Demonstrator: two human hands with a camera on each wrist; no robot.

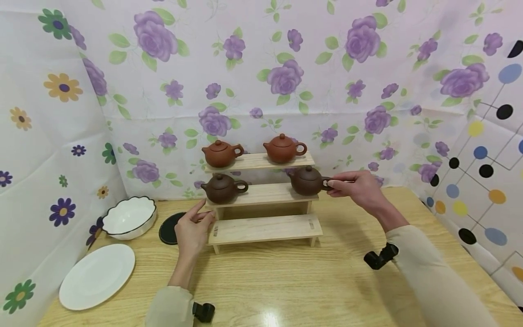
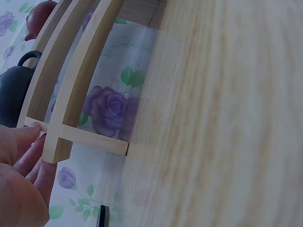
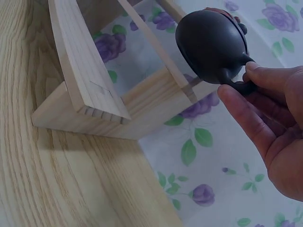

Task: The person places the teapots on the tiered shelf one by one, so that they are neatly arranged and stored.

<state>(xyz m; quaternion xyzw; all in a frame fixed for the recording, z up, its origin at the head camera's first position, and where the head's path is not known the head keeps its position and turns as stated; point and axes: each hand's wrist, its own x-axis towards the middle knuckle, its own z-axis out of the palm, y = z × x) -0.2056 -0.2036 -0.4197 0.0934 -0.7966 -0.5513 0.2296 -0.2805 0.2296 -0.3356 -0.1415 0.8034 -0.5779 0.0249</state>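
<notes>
A three-tier wooden stand (image 1: 265, 229) holds small teapots on its upper two tiers. My right hand (image 1: 356, 188) pinches the handle of a dark brown teapot (image 1: 307, 181) between thumb and fingers, at the right end of the middle tier. In the right wrist view this teapot (image 3: 210, 45) shows its side and handle. My left hand (image 1: 195, 230) grips the stand's left end, thumb and fingertips at the side upright (image 2: 38, 124). Just above it, another dark brown teapot (image 1: 222, 189) sits on the middle tier. Two reddish-brown teapots, one left (image 1: 220, 153) and one right (image 1: 283, 148), stand on the top tier.
Left of the stand are a white scalloped bowl (image 1: 130, 219) with a dark rim, a round black coaster-like disc (image 1: 168, 229) and a white plate (image 1: 98, 277). A flowered cloth (image 1: 253, 91) hangs behind the wooden table (image 1: 286, 286), with patterned cloths at both sides.
</notes>
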